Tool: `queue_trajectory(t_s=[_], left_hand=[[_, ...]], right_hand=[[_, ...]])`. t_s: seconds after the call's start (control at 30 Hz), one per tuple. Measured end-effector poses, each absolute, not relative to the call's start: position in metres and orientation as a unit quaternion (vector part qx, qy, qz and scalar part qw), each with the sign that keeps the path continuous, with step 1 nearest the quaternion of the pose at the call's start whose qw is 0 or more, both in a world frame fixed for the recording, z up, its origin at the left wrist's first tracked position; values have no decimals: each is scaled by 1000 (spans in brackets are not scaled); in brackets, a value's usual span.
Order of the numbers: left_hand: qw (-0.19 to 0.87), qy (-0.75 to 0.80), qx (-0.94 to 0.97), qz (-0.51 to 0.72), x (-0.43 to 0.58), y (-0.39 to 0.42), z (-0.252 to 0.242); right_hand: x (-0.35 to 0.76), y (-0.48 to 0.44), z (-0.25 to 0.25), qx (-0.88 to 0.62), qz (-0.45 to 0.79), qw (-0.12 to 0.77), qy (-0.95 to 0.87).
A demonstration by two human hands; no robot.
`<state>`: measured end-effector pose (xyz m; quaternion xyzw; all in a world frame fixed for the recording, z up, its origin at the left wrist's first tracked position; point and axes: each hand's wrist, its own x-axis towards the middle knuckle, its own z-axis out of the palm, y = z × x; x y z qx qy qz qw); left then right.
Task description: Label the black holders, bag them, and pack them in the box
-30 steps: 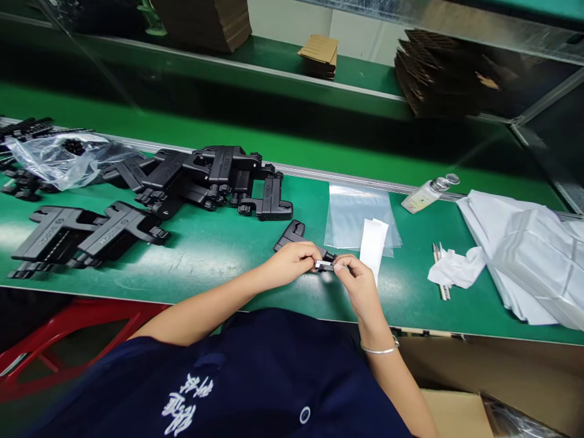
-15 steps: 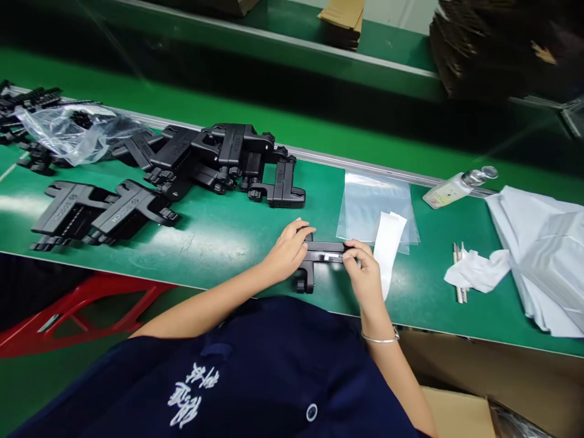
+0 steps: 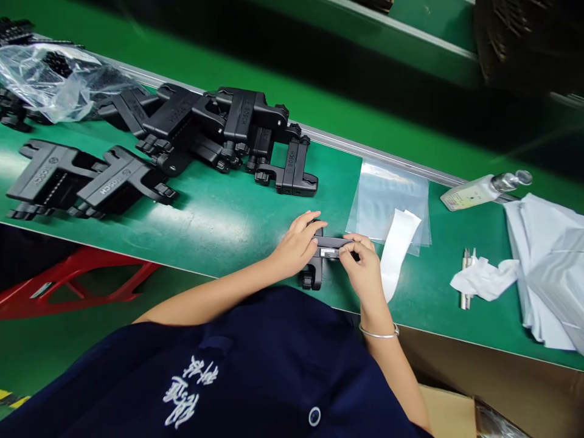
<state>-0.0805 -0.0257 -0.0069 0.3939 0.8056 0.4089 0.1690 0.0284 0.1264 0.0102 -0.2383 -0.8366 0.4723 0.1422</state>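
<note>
A black plastic bracket (image 3: 335, 242) with a knob at its lower left lies on the green bench in front of me. My left hand (image 3: 296, 244) grips its left end, fingers over the upper arm. My right hand (image 3: 364, 264) is closed at its right end, with thumb and forefinger pinched against the front edge. A small white label (image 3: 328, 252) shows on that edge, just left of the right fingertips. Whether the fingertips touch the label I cannot tell. Beside my right hand lies a white paper strip (image 3: 399, 252), partly over clear plastic bags (image 3: 387, 194).
Several more black brackets (image 3: 241, 115) marked BOSCH are heaped at the left, beside a crumpled clear bag (image 3: 68, 85). To the right are a white bottle (image 3: 474, 191), pens (image 3: 465, 298), a crumpled tissue (image 3: 488, 278) and white bags (image 3: 542, 267). A red stool (image 3: 86, 280) stands below the bench.
The camera view has shifted. My right fingers have moved slightly along the edge, and more of the white label shows to their left. Both hands stay on the bracket.
</note>
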Motion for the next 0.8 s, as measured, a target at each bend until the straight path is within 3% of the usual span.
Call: queue_trajectory(t_s=[0.8], left_hand=[[145, 804, 410, 406, -81, -26, -10]], right_hand=[[29, 121, 10, -250, 474, 158, -830]])
